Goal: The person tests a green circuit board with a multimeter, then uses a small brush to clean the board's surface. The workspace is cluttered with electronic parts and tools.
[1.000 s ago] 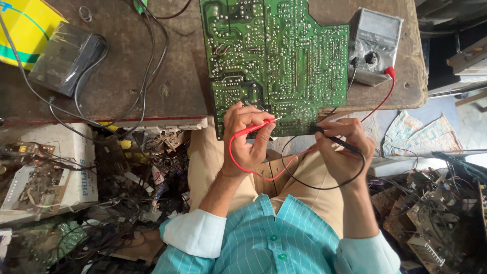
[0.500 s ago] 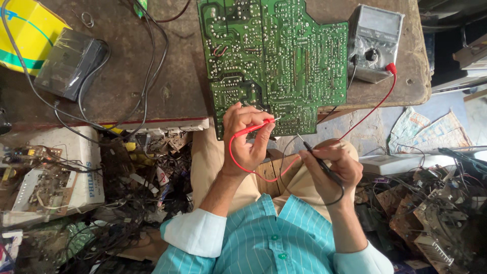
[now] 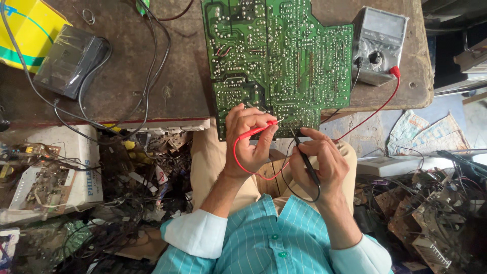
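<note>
Two probes now at board edge | left hand fingers pinch red probe, unmoved | right hand fingers pinching black probe, raised back to green circuit board on tabletop | meter beside board.

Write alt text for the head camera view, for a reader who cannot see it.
A person's left hand holds a red probe and the right hand a black probe, both tips at the near edge of a green circuit board on a worn wooden table. Their wires run to a grey meter beside the board.
</note>
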